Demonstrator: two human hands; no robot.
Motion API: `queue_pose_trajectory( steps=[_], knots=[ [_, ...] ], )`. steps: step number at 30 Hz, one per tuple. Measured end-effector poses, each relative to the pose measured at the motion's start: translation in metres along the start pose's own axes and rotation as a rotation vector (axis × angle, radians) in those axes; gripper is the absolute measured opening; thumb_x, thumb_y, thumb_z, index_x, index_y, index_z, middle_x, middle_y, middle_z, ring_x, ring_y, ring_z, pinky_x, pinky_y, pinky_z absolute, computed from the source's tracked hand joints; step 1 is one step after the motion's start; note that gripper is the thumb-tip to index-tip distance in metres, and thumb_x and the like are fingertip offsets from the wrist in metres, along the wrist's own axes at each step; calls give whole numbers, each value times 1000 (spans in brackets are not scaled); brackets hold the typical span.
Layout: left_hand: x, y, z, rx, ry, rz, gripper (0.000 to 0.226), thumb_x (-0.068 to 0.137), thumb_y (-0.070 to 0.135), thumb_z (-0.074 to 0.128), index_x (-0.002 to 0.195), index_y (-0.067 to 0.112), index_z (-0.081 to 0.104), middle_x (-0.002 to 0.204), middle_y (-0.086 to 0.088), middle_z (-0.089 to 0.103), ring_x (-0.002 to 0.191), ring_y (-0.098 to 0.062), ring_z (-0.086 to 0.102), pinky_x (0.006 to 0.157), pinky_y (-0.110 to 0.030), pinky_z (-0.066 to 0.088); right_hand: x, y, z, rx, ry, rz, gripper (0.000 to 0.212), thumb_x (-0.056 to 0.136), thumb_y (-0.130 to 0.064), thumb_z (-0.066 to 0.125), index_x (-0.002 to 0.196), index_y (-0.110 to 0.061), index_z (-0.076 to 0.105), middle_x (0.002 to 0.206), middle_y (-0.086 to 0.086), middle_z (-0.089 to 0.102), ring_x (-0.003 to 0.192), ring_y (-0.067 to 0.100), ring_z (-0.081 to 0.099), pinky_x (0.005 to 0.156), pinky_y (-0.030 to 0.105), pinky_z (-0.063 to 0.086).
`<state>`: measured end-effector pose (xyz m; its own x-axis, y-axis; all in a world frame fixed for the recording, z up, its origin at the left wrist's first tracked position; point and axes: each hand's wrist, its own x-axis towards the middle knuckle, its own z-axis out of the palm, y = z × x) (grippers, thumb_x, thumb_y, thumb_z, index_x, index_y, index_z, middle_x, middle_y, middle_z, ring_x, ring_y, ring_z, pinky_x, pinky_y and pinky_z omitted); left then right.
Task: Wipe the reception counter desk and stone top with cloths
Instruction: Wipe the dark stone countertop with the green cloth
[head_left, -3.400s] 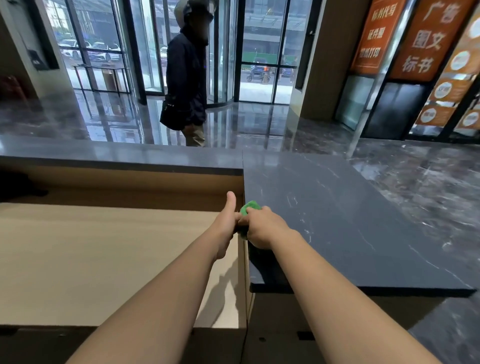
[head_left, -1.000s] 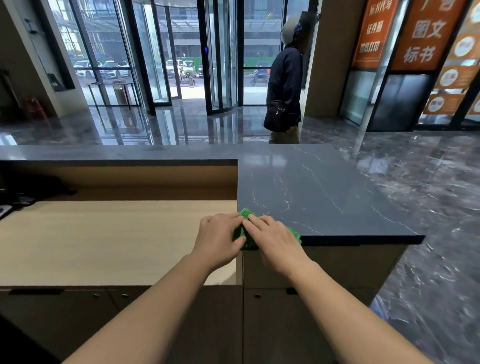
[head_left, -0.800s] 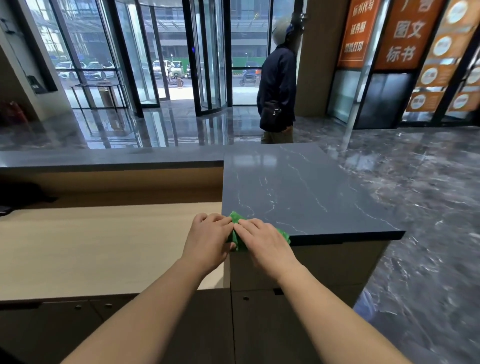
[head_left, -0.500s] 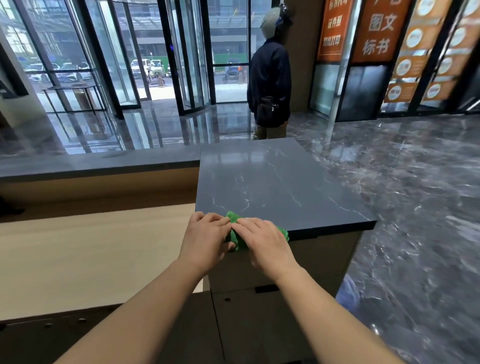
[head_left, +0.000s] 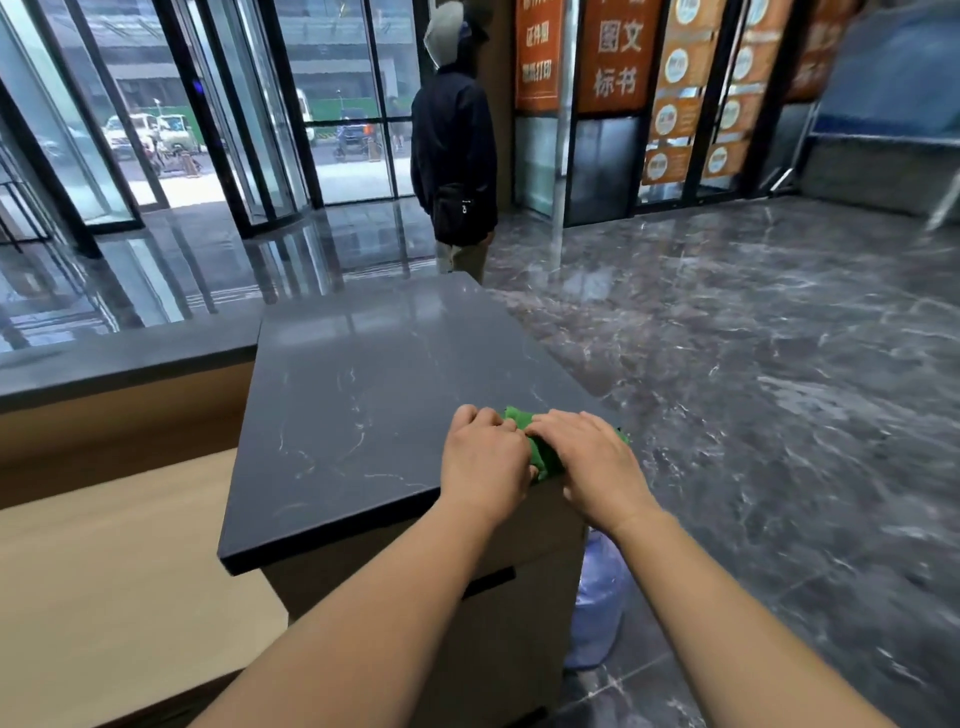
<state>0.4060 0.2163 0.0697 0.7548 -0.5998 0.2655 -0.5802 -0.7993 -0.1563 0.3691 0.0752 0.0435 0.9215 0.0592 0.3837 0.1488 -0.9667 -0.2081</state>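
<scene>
At the left lies the pale wooden surface (head_left: 104, 571), lower than the rest, with a raised dark ledge (head_left: 119, 358) along its far side. Far behind it stand glass doors (head_left: 234, 130) with a street beyond them.

Just right of the wood, and higher, is the dark stone surface (head_left: 363, 405), veined in white. Its long axis runs from near to far. Past its far edge a person in a dark hooded jacket (head_left: 454, 156) stands on the floor, back turned.

Both hands are at the near right corner of the stone. The left hand (head_left: 485, 457) sits knuckles up, fingers curled, grasping the left part of the green cloth (head_left: 540, 447). The cloth is bunched and mostly hidden. What shows lies across the corner, its long axis roughly left to right, with one tip pointing far-left between the hands and another bit peeking out past the right hand's fingers at the stone's right edge. The right hand (head_left: 592, 457) lies flat on the cloth, fingers fairly straight and pointing left, pressing it down, not clenched.

Below the corner a pale bluish thing (head_left: 597, 613), too blurred to tell, stands against the cabinet. To the right spreads the glossy dark marble floor (head_left: 779, 389), and at the far right hang orange signs (head_left: 618, 52).
</scene>
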Motion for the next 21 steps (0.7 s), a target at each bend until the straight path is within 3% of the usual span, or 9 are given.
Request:
queue_pose_trajectory(
  steps=[5, 10, 17, 21],
  knots=[
    [24, 28, 1, -15, 3, 14, 21, 89, 29, 57, 102, 16, 67, 103, -3, 67, 105, -25, 52, 97, -35, 26, 2, 32, -9, -1, -31, 48, 67, 70, 3, 65, 129, -27, 57, 138, -9, 54, 137, 14, 41, 114, 31, 22],
    [27, 24, 4, -42, 3, 42, 23, 92, 31, 54, 105, 17, 66, 104, -2, 65, 105, -24, 51, 97, -35, 25, 5, 28, -9, 2, -34, 106, 63, 67, 4, 63, 125, -21, 61, 134, -1, 59, 133, 19, 46, 112, 32, 25],
    [-2, -12, 6, -80, 20, 43, 26, 92, 38, 54, 108, 19, 63, 106, 2, 64, 108, -22, 50, 96, -35, 21, 4, -17, 0, -2, -16, 103, 53, 67, 8, 60, 116, -11, 66, 124, 9, 65, 124, 28, 54, 108, 36, 33],
    [-37, -48, 1, -66, 15, 25, 31, 93, 43, 51, 113, 20, 60, 112, 6, 61, 116, -19, 46, 98, -36, 22, 5, -63, 9, -1, -32, 70, 55, 75, 4, 58, 126, -14, 60, 138, 5, 56, 135, 21, 44, 114, 29, 23]
  ],
)
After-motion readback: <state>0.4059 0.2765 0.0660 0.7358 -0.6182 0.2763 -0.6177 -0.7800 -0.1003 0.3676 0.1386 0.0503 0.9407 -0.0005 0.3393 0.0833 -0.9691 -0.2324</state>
